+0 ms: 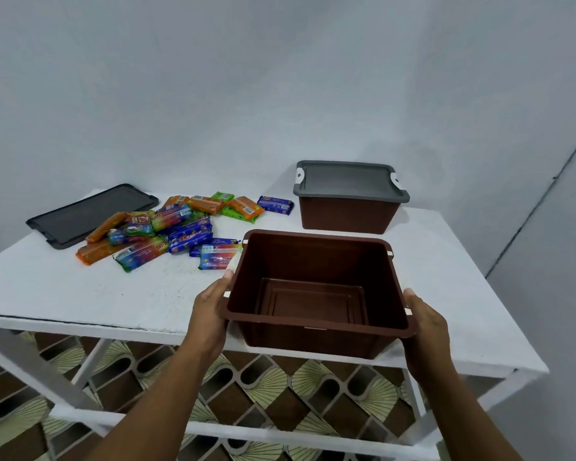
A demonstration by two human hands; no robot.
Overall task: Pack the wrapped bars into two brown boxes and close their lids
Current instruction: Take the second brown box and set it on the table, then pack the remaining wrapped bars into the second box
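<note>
An open, empty brown box [316, 261] is near the table's front edge, tilted toward me. My left hand [210, 311] holds its left side and my right hand [424, 322] holds its right side, fingers wrapped under the rim. A second brown box [348, 214] stands behind it at the back right with its grey lid [348, 179] closed. Several wrapped bars [167, 227] in orange, green, blue and rainbow wrappers lie scattered at the back left. A loose dark grey lid [90, 212] lies flat to the left of the bars.
The white table [113, 294] has a lower shelf rail below. A patterned brown and cream floor shows under it. A pale wall stands close behind the table.
</note>
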